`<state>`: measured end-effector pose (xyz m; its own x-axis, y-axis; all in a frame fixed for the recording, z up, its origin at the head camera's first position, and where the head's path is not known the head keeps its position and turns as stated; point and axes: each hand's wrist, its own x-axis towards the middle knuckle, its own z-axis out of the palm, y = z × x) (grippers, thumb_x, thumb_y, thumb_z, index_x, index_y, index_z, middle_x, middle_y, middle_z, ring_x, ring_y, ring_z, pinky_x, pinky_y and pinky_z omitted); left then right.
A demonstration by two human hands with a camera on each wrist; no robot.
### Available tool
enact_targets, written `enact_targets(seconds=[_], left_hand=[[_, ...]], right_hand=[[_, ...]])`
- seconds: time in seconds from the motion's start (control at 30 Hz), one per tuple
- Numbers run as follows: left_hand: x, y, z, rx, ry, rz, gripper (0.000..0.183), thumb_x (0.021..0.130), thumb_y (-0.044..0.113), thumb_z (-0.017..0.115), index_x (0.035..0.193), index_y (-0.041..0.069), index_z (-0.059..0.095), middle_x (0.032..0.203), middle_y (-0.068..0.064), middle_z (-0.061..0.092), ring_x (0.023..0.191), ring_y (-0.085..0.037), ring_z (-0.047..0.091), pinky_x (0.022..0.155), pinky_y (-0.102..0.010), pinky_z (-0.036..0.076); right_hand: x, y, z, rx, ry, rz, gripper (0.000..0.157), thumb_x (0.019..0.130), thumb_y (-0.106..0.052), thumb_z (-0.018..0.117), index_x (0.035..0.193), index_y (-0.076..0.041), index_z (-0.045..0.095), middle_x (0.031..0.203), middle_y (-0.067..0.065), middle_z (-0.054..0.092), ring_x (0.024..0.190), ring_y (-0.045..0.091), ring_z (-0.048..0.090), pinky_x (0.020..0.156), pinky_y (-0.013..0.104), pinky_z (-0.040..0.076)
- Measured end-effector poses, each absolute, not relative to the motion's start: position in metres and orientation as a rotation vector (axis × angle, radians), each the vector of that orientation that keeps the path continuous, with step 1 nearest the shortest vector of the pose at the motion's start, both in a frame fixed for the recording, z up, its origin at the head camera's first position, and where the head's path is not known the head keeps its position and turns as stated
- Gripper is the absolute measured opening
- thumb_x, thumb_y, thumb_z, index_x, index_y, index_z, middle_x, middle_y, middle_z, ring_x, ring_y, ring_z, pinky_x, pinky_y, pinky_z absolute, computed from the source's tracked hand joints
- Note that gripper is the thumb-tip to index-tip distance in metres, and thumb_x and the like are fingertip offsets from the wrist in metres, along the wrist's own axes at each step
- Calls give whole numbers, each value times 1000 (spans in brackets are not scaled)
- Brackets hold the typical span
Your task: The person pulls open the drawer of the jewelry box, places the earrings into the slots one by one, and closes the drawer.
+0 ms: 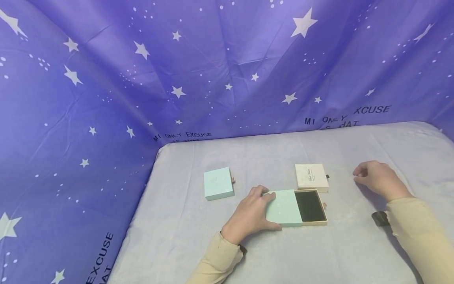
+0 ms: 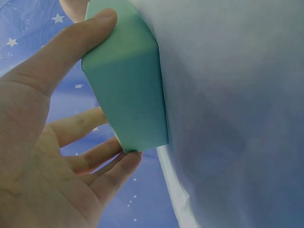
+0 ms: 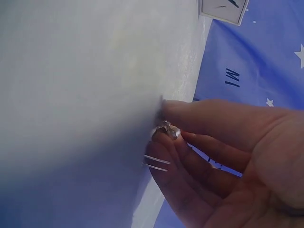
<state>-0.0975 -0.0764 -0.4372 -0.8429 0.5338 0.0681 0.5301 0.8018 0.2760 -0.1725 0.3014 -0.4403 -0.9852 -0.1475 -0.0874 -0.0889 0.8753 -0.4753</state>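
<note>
Over the cloth (image 1: 340, 252), the right hand (image 1: 383, 180) pinches a trinket (image 3: 167, 129) tiny enough to slip, the left hand (image 1: 250, 215) gripping the half-open box (image 1: 284, 209).

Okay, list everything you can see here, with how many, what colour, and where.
Open box: 1, mint, gripped by the left hand
Tray: 1, cream, part-way out of that box
Pad: 1, black, in the tray
Closed box: 1, mint, farther left
Cream box: 1, cream, behind the tray
Tabs: 3, two orange, one black, one on each box
Trinket: 1, shiny silvery, pinched in the right hand; exact kind unclear
Cloth: 1, pale grey, under the boxes
Curtain: count unclear, blue-purple with white stars and black lettering, behind and at left
Hands: 2, bare, over the cloth
Sleeves: 2, beige, on both arms
Wrist pieces: 2, black, one at each cuff
</note>
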Motion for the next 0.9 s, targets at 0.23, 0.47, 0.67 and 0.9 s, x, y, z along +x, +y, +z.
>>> enact_targets(seconds=[0.23, 0.47, 0.67, 0.9], left_hand=[[-98, -76, -438, 884, 2977, 439, 85, 62, 55, 89, 132, 14, 63, 131, -3, 54, 116, -16, 52, 91, -23, 51], [-97, -77, -439, 889, 2976, 445, 85, 62, 54, 89, 132, 14, 63, 130, -4, 54, 116, -16, 52, 91, -23, 51], [-97, -77, -438, 892, 2982, 438, 85, 62, 54, 89, 132, 14, 63, 130, -4, 54, 116, -16, 53, 91, -23, 51], [-98, -76, -438, 895, 2980, 434, 85, 62, 54, 89, 132, 14, 63, 130, -4, 54, 116, -16, 53, 91, -23, 51]], right_hand=[[-172, 302, -436, -164, 2912, -723, 21, 83, -6, 67, 95, 11, 67, 84, 23, 69, 76, 40, 64, 74, 60, 48], [-170, 300, -433, -158, 2923, -734, 19, 83, -7, 66, 93, 8, 68, 78, 16, 70, 66, 22, 62, 68, 51, 49], [-168, 300, -431, -144, 2942, -756, 14, 82, -11, 67, 88, 2, 67, 73, 6, 69, 64, 18, 59, 63, 43, 47], [-167, 301, -432, -143, 2967, -772, 17, 85, -11, 64, 95, 2, 66, 92, 27, 69, 79, 41, 65, 73, 60, 47]])
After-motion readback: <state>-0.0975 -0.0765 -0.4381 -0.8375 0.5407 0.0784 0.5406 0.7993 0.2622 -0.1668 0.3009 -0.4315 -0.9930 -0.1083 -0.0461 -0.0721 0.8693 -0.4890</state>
